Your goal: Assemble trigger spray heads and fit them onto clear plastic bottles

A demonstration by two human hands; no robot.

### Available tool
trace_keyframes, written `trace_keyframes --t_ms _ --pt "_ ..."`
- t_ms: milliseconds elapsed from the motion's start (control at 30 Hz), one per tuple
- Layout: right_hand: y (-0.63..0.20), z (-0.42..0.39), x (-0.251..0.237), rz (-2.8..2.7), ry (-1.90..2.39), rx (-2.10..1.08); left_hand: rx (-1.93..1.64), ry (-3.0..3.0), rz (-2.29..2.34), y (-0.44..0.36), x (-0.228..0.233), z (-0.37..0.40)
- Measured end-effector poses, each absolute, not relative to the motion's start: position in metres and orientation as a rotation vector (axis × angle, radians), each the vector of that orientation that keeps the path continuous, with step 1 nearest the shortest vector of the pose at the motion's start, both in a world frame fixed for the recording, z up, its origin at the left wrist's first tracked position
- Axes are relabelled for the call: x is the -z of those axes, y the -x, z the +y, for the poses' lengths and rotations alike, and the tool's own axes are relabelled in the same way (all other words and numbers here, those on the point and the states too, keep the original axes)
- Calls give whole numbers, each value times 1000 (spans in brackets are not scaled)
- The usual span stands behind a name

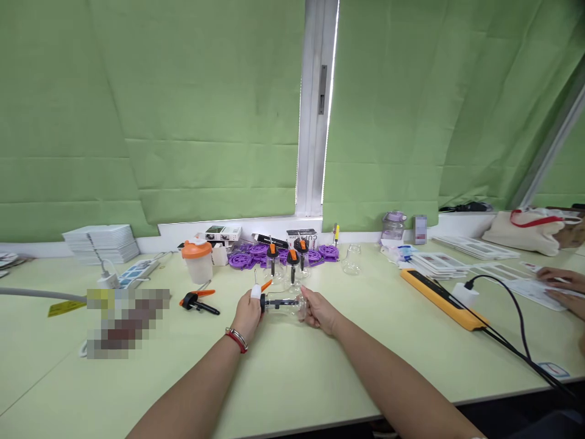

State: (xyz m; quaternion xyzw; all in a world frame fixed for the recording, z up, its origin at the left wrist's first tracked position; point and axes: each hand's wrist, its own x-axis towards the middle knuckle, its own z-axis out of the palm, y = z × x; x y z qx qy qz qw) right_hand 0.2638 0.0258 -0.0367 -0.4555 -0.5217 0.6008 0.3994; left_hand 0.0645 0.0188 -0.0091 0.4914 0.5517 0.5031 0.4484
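Note:
A clear glass bottle (287,306) is held sideways just above the table, a black tube running inside it. My left hand (248,315), with white wrap on a finger, is closed around its black cap (262,303), from which an orange lever sticks out. At the other end, my right hand (320,311) grips the glass near the base. Behind stand three similar bottles with black and orange caps (293,257). To the left lies a loose black and orange cap with a tube (199,302). An uncapped glass bottle (351,260) stands at the back right.
Purple plastic parts (242,258) and small boxes line the back edge. An orange-lidded shaker cup (198,262) stands at left. A yellow power strip (443,299) with black cables lies right. Another person's hands (564,283) are at far right, near white cards.

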Motion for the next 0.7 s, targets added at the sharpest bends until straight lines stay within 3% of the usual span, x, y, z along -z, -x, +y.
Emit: trace_keyframes --t_ms 267,700 --pt "-258 8 20 -1292 941 -1481 -1220 -1098 1364 -63 6 20" --pt "-260 11 24 -1380 1060 -1444 -1272 -1190 1377 -62 7 19"
